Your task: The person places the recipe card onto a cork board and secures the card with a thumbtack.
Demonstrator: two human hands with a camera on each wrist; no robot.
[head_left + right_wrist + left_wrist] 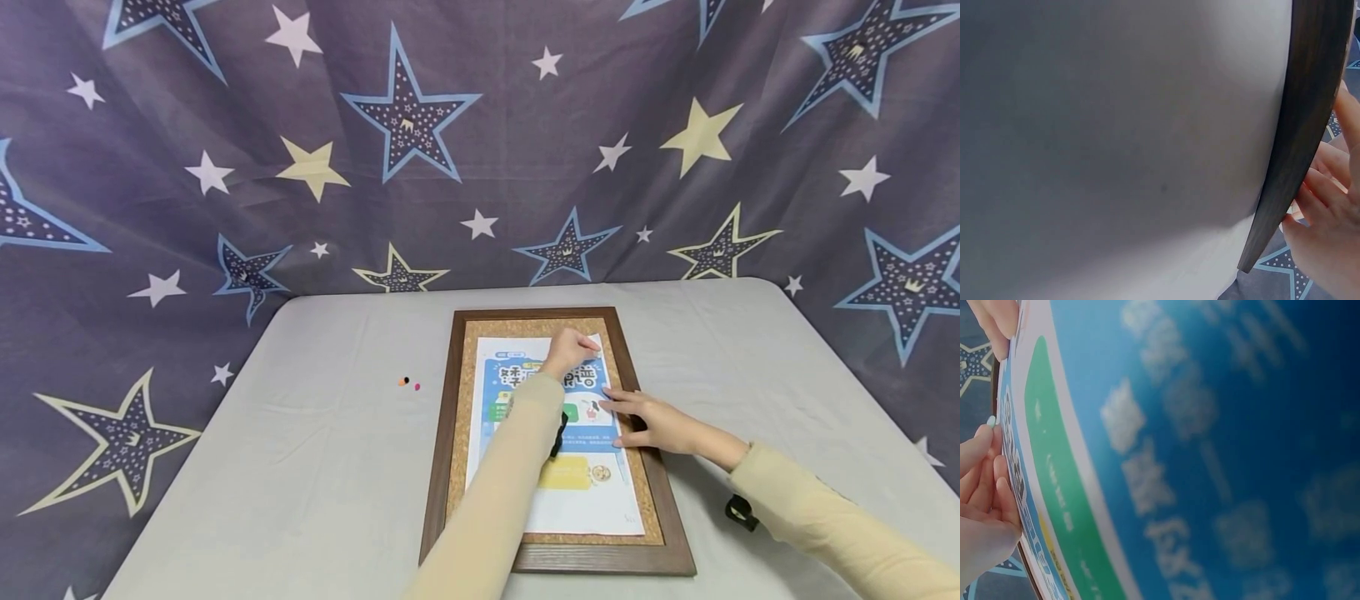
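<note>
A printed paper poster [570, 512] lies on a cork board [525, 327] with a dark wooden frame [444, 433]. At the poster's upper right corner is my left hand [567, 350], its thumb and finger pinching a small pale pushpin [991, 421], seen in the left wrist view. The pin's tip is hidden. My right hand [660, 423] rests with spread fingertips on the poster's right edge, lower down, the palm over the frame's right side. In the right wrist view the fingers [1322, 187] reach over that frame side.
Several small pins [406, 381], black, orange and pink, lie on the grey-white tablecloth [337, 467] left of the board. A star-patterned curtain [480, 167] hangs behind the table. Black wrist straps [741, 512] are on both sleeves.
</note>
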